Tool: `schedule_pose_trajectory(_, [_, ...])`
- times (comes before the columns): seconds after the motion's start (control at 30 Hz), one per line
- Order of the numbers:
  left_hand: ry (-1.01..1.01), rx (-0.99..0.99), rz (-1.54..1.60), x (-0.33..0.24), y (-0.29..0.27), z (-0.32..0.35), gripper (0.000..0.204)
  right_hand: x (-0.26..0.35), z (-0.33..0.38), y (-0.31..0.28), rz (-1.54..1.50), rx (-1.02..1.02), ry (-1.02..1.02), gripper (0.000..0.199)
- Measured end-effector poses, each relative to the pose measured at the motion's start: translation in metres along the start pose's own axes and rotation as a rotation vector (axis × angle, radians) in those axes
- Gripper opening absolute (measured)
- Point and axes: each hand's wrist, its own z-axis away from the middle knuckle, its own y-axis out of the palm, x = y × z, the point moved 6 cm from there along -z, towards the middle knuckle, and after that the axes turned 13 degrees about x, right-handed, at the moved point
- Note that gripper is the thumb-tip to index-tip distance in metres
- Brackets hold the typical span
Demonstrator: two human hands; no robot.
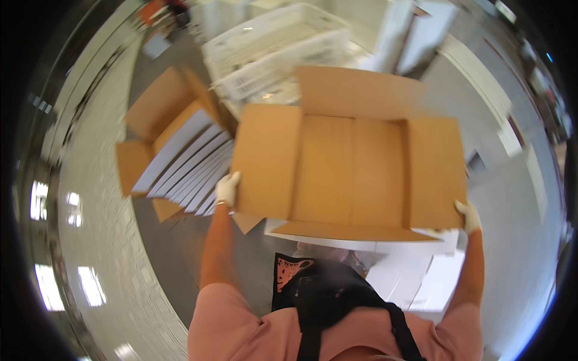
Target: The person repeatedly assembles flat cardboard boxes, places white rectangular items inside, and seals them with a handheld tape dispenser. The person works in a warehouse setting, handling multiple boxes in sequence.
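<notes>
Between my two gloved hands is a large brown cardboard box (352,168), its flaps spread outward and its bare inside facing up. My left hand (227,189), in a white glove, grips the outer edge of the left flap. On the other side, my right hand (468,215), gloved too, holds the lower corner of the right flap; part of its fingers is behind the cardboard. Left of this box stands a second open cardboard box (155,114), with several white flat panels (174,153) upright in a row. My left hand is close to those panels.
A white plastic crate (277,51) stands beyond the boxes. White cartons or sheets (409,277) lie beneath the held box, near my right side. Tall white boards (415,36) stand at the far right. The grey floor (168,240) shows at the left.
</notes>
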Motion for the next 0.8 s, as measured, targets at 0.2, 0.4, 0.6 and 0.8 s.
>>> schedule_pose_trajectory(0.2, [0.242,-0.183,-0.219,-0.088,-0.003,0.073,0.046,0.076,0.022,-0.008,0.292,-0.051,-0.143,0.053])
schedule_pose_trajectory(0.4, [0.536,-0.347,0.249,-0.157,-0.157,0.139,0.039,0.178,-0.043,-0.059,0.291,0.007,-0.357,0.059])
schedule_pose_trajectory(0.6, [0.663,-0.556,0.424,-0.208,-0.336,0.201,0.04,0.356,-0.069,0.247,0.273,0.206,-0.644,0.061])
schedule_pose_trajectory(0.8, [0.659,-0.792,0.347,-0.177,-0.503,0.228,0.047,0.433,-0.156,0.487,0.257,0.418,-0.743,0.062])
